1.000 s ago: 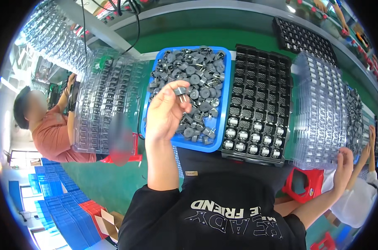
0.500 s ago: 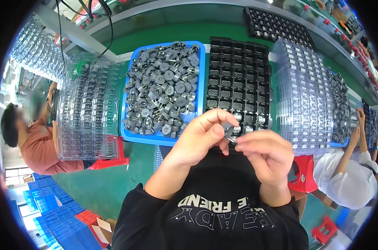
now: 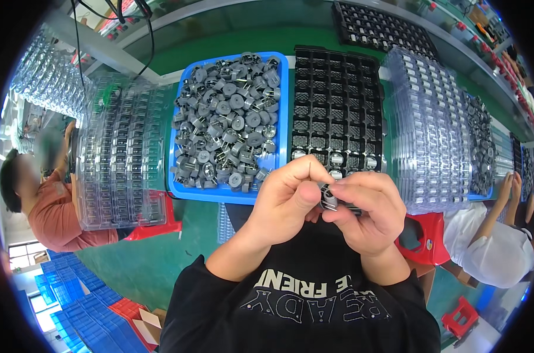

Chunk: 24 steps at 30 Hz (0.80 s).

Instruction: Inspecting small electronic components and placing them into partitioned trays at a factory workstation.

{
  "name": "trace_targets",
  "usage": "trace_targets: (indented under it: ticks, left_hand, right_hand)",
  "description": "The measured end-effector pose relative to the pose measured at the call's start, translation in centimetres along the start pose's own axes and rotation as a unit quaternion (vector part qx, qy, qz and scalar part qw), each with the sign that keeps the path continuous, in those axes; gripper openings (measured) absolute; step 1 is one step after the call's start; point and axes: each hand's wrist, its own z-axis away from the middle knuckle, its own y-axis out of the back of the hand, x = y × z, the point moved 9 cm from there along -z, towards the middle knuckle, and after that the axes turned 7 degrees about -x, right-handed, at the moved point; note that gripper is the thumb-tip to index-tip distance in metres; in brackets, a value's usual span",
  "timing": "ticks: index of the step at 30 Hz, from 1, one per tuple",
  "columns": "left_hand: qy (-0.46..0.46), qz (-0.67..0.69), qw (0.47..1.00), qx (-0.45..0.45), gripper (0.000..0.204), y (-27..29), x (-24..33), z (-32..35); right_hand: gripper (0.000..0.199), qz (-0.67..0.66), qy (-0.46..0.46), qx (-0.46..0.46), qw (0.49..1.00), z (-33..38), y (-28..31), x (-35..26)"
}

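Observation:
Both hands meet in front of my chest around one small grey round plug part (image 3: 328, 199) with shiny metal on it. My left hand (image 3: 287, 197) pinches it from the left between thumb and fingers. From the right, my right hand (image 3: 370, 212) has its thumb and fingertips closed on the same piece, and the fingers hide much of it. Just beyond my fingers lies a black compartment tray (image 3: 336, 94); silvery pieces sit in a few of its nearest pockets. Left of it stands a blue bin (image 3: 284, 112) heaped with grey plug parts (image 3: 225, 120) that have metal pins.
Stacked clear plastic trays stand at left (image 3: 122, 153) and right (image 3: 428, 129) on the green bench. Another filled black tray (image 3: 384, 29) lies farther back. Co-workers sit on both sides, one in an orange shirt (image 3: 64, 212), one in white (image 3: 496, 247). A red stool (image 3: 428, 235) stands at right.
My right hand has moved slightly left and closed in, with its fingers now nearer my left hand on the plug part. The view has shifted slightly.

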Motion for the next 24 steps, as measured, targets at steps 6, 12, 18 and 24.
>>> trace_targets:
  ticks: [6, 12, 18, 24]
  left_hand:
    - [0.008, -0.005, 1.0, -0.005, 0.062, 0.7, -0.5, 0.3]
    - [0.007, -0.008, 1.0, -0.023, 0.056, 0.8, -0.8, 0.6]
    - [0.016, 0.006, 0.999, 0.032, 0.042, 1.8, -2.2, 1.8]
    - [0.051, -0.576, 0.802, 0.151, 0.044, 7.2, 1.6, 0.8]
  right_hand:
    - [0.033, -0.008, -0.005, -0.014, 1.0, -0.2, -0.3, -0.1]
    - [0.029, 0.034, 0.0, -0.046, 0.998, -0.2, -0.9, -0.2]
    - [0.019, -0.013, -0.064, -0.038, 0.997, 0.4, -1.3, 1.1]
    - [0.011, 0.189, -0.203, -0.054, 0.959, 0.7, 2.0, 7.3]
